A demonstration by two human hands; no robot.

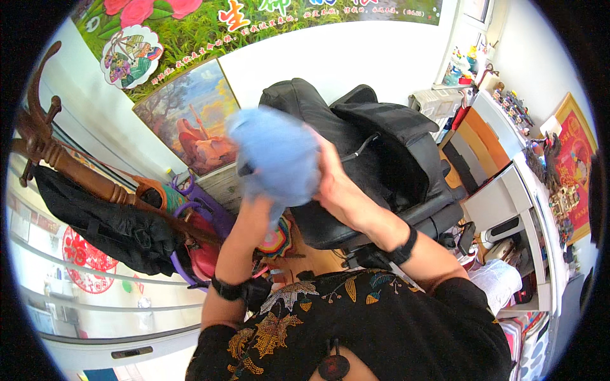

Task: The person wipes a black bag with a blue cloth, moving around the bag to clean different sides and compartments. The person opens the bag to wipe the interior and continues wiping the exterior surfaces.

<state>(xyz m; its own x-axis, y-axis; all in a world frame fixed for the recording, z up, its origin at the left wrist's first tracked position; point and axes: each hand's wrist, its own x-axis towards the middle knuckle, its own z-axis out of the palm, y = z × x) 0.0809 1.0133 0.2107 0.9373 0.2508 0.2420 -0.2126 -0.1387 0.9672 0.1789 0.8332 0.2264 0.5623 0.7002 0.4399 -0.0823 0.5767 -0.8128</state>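
A bunched light-blue cloth article (276,152), blurred by motion, is held up in front of me between both hands. My right hand (330,169) grips its right side, the fingers partly hidden by the fabric. My left hand (257,204) holds it from the lower left; most of that hand is covered by the cloth. Whether the article is a cap or a folded garment cannot be made out. Just beyond and below it stands a black leather-look chair (324,226), with a dark flap and a thin cord (364,146) near its seat.
At left leans a turned wooden coat stand (76,171) with a black garment (109,224) and bags. A landscape painting (190,114) rests by the wall. To the right are a white desk (500,200) and a shelf of figurines (512,105).
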